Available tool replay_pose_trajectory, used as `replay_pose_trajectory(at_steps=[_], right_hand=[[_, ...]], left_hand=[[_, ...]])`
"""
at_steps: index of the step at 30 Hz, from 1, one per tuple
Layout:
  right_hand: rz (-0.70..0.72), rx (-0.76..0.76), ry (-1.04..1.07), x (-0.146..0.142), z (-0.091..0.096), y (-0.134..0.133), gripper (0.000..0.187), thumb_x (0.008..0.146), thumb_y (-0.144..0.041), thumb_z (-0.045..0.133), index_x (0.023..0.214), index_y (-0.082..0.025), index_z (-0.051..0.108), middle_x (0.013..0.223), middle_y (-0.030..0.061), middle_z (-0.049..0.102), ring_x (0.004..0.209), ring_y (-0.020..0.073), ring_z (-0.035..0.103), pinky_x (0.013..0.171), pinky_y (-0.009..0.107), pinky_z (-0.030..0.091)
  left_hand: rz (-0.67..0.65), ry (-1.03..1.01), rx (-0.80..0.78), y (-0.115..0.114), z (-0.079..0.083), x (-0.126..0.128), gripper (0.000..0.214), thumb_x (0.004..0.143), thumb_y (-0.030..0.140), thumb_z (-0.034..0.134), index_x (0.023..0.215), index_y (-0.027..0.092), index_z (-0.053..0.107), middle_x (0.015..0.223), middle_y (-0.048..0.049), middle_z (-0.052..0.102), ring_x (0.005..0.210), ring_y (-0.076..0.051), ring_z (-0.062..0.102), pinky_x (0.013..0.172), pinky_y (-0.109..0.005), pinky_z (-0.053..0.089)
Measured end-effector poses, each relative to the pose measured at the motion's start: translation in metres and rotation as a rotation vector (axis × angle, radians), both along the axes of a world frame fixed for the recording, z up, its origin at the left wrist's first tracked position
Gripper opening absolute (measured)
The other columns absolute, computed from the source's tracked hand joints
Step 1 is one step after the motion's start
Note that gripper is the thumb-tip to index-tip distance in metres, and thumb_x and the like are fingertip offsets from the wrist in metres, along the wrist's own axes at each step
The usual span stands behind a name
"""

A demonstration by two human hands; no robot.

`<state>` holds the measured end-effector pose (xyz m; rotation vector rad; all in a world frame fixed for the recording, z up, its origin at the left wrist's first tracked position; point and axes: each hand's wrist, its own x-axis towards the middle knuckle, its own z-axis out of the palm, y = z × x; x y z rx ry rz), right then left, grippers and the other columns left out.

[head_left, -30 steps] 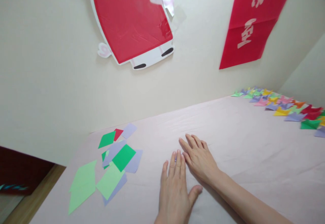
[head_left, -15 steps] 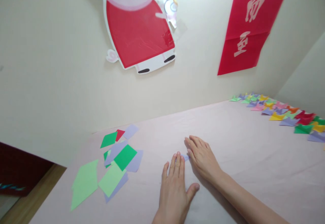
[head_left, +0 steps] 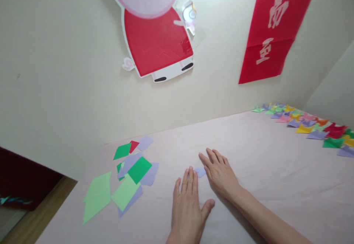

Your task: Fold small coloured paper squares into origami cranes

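Note:
A small lavender piece of folded paper point(head_left: 200, 172) lies on the pale pink tabletop point(head_left: 249, 214), between my two hands and partly covered by them. My left hand point(head_left: 187, 203) rests flat with fingers stretched forward and thumb out to the side; its fingertips touch the paper's left side. On the right of the paper is my right hand point(head_left: 221, 170), palm down, fingers extended and a little spread, its thumb side close to the paper's edge. Neither hand is closed around anything.
Loose paper sheets in light green point(head_left: 98, 196), dark green point(head_left: 140, 170), lavender point(head_left: 151, 174) and red point(head_left: 134, 146) lie at the left. Rows of folded coloured paper shapes point(head_left: 316, 127) stand at the far right. A wall with a pig cutout point(head_left: 159, 43) and red banner point(head_left: 267, 44) bounds the back.
My hands have moved slightly apart, so more of the lavender paper shows between them. The whole view has shifted a little.

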<state>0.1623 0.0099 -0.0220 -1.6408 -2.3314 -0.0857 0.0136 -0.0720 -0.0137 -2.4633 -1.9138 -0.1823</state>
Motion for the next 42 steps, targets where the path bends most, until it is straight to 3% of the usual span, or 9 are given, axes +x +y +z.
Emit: replay_pose_trajectory(at_steps=[7,13,19,27,31,33,35,39,42], right_hand=[[0.041,0.024,0.074,0.014,-0.004,0.005,0.047,0.093,-0.015,0.044,0.138,-0.025,0.052,0.144,0.0149,0.048,0.132,0.0334,0.041,0.100,0.049,0.038],[0.269,0.005,0.367,0.001,0.006,0.008,0.038,0.094,-0.008,0.039,0.124,-0.017,0.059,0.124,0.0106,0.062,0.115,0.0207,0.052,0.097,0.035,0.043],[0.377,-0.019,0.192,-0.022,0.016,-0.008,0.028,0.090,-0.011,0.056,0.114,-0.019,0.065,0.121,0.0079,0.064,0.112,0.0245,0.052,0.095,0.034,0.042],[0.388,0.011,0.141,-0.015,0.006,-0.011,0.033,0.088,-0.012,0.060,0.119,-0.019,0.063,0.127,0.0087,0.061,0.113,0.0288,0.049,0.093,0.039,0.041],[0.430,-0.001,0.226,-0.015,0.005,-0.010,0.032,0.089,-0.009,0.057,0.118,-0.018,0.064,0.124,0.0096,0.061,0.111,0.0279,0.049,0.094,0.040,0.043],[0.442,-0.018,0.299,-0.015,0.007,-0.009,0.029,0.090,-0.009,0.055,0.115,-0.019,0.065,0.120,0.0095,0.062,0.107,0.0260,0.050,0.092,0.039,0.044],[0.445,-0.041,0.370,-0.013,0.008,-0.007,0.027,0.090,-0.009,0.054,0.112,-0.020,0.066,0.116,0.0091,0.063,0.104,0.0245,0.051,0.091,0.039,0.046],[0.457,-0.085,0.454,-0.008,0.011,0.000,0.027,0.088,-0.007,0.055,0.106,-0.022,0.069,0.110,0.0077,0.065,0.100,0.0233,0.052,0.089,0.039,0.047],[0.468,-0.111,0.471,-0.006,0.012,0.005,0.030,0.086,-0.004,0.055,0.103,-0.023,0.070,0.108,0.0071,0.065,0.100,0.0234,0.052,0.089,0.040,0.047]], left_hand=[[0.168,0.011,0.074,-0.006,-0.002,-0.019,0.078,0.089,0.063,0.042,0.144,0.007,0.041,0.152,-0.0162,0.032,0.141,-0.033,0.032,0.111,-0.050,0.033],[0.157,0.017,0.093,-0.005,-0.004,-0.017,0.079,0.090,0.061,0.043,0.146,0.006,0.037,0.154,-0.0170,0.027,0.142,-0.032,0.029,0.111,-0.047,0.033],[0.139,0.036,0.063,0.004,-0.004,-0.011,0.074,0.091,0.059,0.041,0.146,0.010,0.038,0.154,-0.0147,0.029,0.141,-0.030,0.033,0.110,-0.049,0.034],[0.211,0.119,0.153,-0.009,-0.011,-0.056,0.073,0.089,0.057,0.047,0.140,0.006,0.046,0.151,-0.0196,0.034,0.140,-0.034,0.032,0.109,-0.051,0.033],[0.198,-0.003,0.195,0.005,-0.005,-0.052,0.065,0.087,0.043,0.058,0.139,0.007,0.045,0.149,-0.0206,0.039,0.137,-0.034,0.036,0.106,-0.048,0.035],[0.169,-0.121,0.173,0.019,0.002,-0.043,0.059,0.087,0.029,0.059,0.140,0.012,0.043,0.145,-0.0164,0.045,0.132,-0.030,0.041,0.104,-0.044,0.038],[0.112,-0.235,0.109,0.033,0.011,-0.035,0.047,0.086,0.020,0.059,0.132,0.018,0.051,0.133,-0.0118,0.056,0.122,-0.027,0.049,0.098,-0.040,0.042],[0.040,-0.354,0.022,0.047,0.023,-0.027,0.025,0.084,0.014,0.061,0.108,0.023,0.061,0.107,-0.0048,0.061,0.101,-0.024,0.055,0.085,-0.037,0.045],[0.041,-0.402,0.008,0.048,0.022,-0.028,0.021,0.084,0.014,0.063,0.103,0.022,0.060,0.102,-0.0034,0.059,0.097,-0.023,0.053,0.083,-0.037,0.044]])
